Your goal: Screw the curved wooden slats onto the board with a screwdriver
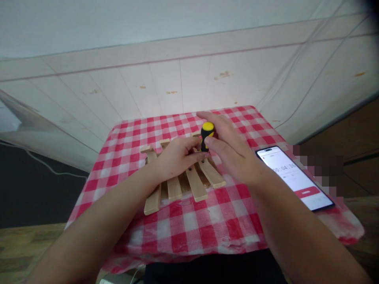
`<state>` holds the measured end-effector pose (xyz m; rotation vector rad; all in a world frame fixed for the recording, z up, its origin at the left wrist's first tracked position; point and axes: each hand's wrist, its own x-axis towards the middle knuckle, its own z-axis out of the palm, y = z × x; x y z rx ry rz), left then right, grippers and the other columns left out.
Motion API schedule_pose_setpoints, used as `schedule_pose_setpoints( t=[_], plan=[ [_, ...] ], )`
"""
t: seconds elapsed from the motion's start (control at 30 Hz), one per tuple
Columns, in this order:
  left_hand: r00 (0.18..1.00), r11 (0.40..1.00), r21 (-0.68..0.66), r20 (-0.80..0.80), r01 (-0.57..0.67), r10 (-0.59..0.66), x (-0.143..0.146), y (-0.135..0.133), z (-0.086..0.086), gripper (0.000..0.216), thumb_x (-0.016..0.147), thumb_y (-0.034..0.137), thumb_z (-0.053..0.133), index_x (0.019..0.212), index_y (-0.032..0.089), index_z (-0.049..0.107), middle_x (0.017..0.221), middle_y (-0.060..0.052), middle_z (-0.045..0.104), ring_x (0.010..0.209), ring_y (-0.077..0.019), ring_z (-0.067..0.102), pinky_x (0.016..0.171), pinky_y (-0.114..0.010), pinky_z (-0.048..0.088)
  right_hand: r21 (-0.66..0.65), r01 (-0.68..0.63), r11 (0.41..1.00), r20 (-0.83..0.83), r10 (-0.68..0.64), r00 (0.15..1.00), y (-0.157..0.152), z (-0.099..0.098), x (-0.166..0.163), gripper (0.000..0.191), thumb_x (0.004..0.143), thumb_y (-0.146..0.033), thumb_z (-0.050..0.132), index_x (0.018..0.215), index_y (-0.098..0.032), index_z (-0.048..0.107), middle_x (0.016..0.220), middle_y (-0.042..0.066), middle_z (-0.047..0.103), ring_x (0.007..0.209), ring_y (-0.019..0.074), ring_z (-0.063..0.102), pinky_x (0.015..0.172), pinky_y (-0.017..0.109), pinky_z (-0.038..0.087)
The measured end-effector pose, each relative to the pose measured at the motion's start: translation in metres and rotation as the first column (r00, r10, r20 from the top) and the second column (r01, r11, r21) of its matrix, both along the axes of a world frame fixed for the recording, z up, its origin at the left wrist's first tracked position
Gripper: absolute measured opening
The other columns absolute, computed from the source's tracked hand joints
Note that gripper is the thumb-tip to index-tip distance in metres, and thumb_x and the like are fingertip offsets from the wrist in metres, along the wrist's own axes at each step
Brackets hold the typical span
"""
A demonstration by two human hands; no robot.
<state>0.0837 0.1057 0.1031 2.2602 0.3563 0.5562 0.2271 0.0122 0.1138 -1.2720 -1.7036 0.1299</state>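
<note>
A rack of pale wooden slats [189, 183] lies on a red-and-white checked tablecloth [207, 225]. A short screwdriver with a yellow-and-black handle [206, 134] stands upright on the slats near their far end. My right hand [233, 152] is beside the handle, thumb and fingers curved around it; the grip is loose. My left hand [176, 157] rests on the slats, its fingers pinched together at the screwdriver's tip. What sits under those fingertips is hidden.
A smartphone [293, 177] with a lit timer screen lies on the cloth at the right. The small table stands against a tiled wall [177, 83]. A cable [44, 165] runs along the dark floor at the left.
</note>
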Motion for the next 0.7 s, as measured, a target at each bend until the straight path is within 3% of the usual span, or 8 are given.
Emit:
schedule_pose_setpoints(
  t=[0.17, 0.3, 0.43, 0.57, 0.7],
  plan=[
    [0.997, 0.992, -0.104, -0.033, 0.067, -0.071, 0.001, 0.001, -0.004, 0.016, 0.089, 0.029, 0.051, 0.091, 0.015, 0.058, 0.072, 0.000, 0.059, 0.060, -0.0100, 0.053, 0.054, -0.022, 0.044, 0.024, 0.135, 0.991, -0.019, -0.134, 0.991, 0.005, 0.000, 0.008, 0.024, 0.088, -0.031, 0.054, 0.109, -0.023, 0.061, 0.101, 0.006, 0.063, 0.091, 0.0191, 0.059, 0.080, 0.037, 0.049],
    [0.998, 0.991, -0.131, 0.064, -0.005, 0.013, 0.001, -0.001, -0.006, 0.026, 0.081, 0.030, 0.064, 0.102, 0.016, 0.056, 0.074, 0.000, 0.059, 0.058, -0.0104, 0.054, 0.053, -0.022, 0.044, 0.090, 0.287, 0.954, -0.076, -0.281, 0.957, 0.008, -0.006, 0.002, 0.021, 0.080, -0.033, 0.065, 0.098, -0.022, 0.061, 0.093, 0.004, 0.061, 0.082, 0.0184, 0.057, 0.071, 0.035, 0.049],
    [0.993, 0.994, -0.113, 0.119, 0.001, 0.013, 0.001, 0.002, -0.004, 0.015, 0.080, 0.028, 0.064, 0.086, 0.015, 0.059, 0.074, -0.001, 0.060, 0.067, -0.0126, 0.057, 0.059, -0.023, 0.046, 0.067, 0.221, 0.973, -0.119, -0.212, 0.970, 0.005, -0.008, -0.005, 0.028, 0.080, -0.033, 0.063, 0.106, -0.024, 0.058, 0.100, 0.004, 0.062, 0.084, 0.0183, 0.059, 0.071, 0.035, 0.050],
    [0.993, 0.974, -0.198, 0.054, 0.113, -0.105, 0.000, 0.001, -0.002, 0.013, 0.087, 0.024, 0.055, 0.093, 0.015, 0.062, 0.070, 0.000, 0.061, 0.063, -0.0110, 0.057, 0.059, -0.023, 0.046, -0.016, 0.099, 0.995, -0.124, -0.100, 0.987, 0.000, -0.001, -0.002, 0.021, 0.088, -0.030, 0.053, 0.106, -0.024, 0.061, 0.099, 0.003, 0.066, 0.087, 0.0181, 0.062, 0.075, 0.035, 0.050],
    [0.996, 0.978, -0.199, 0.072, 0.060, -0.047, 0.000, -0.001, -0.002, 0.016, 0.082, 0.028, 0.062, 0.090, 0.015, 0.062, 0.068, 0.001, 0.060, 0.059, -0.0106, 0.055, 0.056, -0.023, 0.045, 0.027, 0.251, 0.968, -0.052, -0.249, 0.967, -0.001, 0.004, -0.003, 0.016, 0.080, -0.033, 0.065, 0.090, -0.021, 0.064, 0.086, 0.004, 0.065, 0.079, 0.0186, 0.060, 0.069, 0.034, 0.048]
  ],
)
